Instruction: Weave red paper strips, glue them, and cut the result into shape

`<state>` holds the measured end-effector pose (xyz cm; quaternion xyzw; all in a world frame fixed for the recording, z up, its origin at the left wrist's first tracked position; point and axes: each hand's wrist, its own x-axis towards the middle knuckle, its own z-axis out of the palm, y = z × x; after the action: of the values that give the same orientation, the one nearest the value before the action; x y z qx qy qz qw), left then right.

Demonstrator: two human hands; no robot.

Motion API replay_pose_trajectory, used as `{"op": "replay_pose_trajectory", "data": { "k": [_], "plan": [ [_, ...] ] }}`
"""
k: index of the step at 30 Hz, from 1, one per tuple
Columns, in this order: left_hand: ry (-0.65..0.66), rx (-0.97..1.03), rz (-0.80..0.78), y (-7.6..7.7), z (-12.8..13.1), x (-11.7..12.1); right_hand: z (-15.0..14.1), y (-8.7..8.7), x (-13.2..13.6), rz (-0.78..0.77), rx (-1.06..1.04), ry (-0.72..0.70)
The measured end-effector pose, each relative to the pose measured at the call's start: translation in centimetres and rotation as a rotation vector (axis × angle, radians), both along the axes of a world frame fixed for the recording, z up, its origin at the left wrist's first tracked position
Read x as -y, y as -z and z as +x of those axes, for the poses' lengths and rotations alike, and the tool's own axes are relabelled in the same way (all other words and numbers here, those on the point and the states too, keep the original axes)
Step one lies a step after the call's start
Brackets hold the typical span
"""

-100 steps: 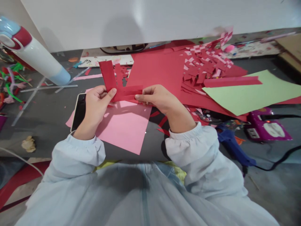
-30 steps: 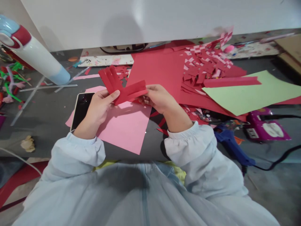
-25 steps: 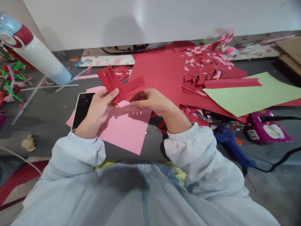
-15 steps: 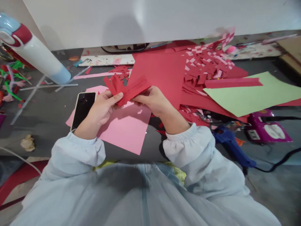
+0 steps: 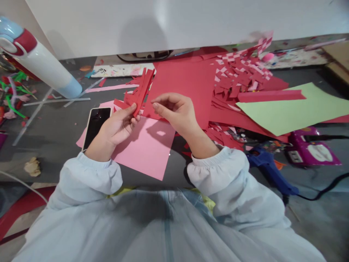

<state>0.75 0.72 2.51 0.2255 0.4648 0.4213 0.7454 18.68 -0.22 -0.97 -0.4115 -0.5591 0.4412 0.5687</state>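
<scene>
My left hand (image 5: 118,125) pinches a bundle of red paper strips (image 5: 144,89) between thumb and fingers. The strips stand up from the fingertips, leaning toward the back, and more cut red pieces lie behind them. To their right, my right hand (image 5: 180,112) hangs in the air, apart from the strips. Its thumb and index finger are curled with the tips close together, and nothing shows between them. Below both hands lies a pink paper sheet (image 5: 147,153). A large red sheet (image 5: 185,80) lies behind my right hand.
A phone (image 5: 98,123) lies beside my left wrist. A white bottle (image 5: 51,62) stands at the left. Checkered paper scraps (image 5: 245,72), a pale green sheet (image 5: 297,109), a blue glue gun (image 5: 268,169) and a purple power strip (image 5: 313,149) with a cable are on the right.
The red strips, earlier fanned out between both hands, now stand together in my left hand. My right hand has let go of them and sits apart.
</scene>
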Motion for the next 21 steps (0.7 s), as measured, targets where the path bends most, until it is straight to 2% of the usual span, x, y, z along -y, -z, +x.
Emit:
{"op": "replay_pose_trajectory", "data": {
  "k": [5,10,15,21],
  "plan": [
    [0.078,-0.001,-0.039,-0.16,0.00,0.09,-0.01,0.04,0.43,0.083,0.106,-0.009],
    [0.104,-0.020,-0.033,0.03,-0.11,0.00,0.04,0.05,0.55,0.159,0.086,-0.046],
    [0.090,-0.054,-0.003,0.05,-0.06,0.00,0.11,-0.14,0.72,0.158,0.115,-0.027],
    [0.059,-0.142,0.112,0.27,0.06,0.20,0.05,-0.21,0.71,0.122,0.169,0.000]
  ]
}}
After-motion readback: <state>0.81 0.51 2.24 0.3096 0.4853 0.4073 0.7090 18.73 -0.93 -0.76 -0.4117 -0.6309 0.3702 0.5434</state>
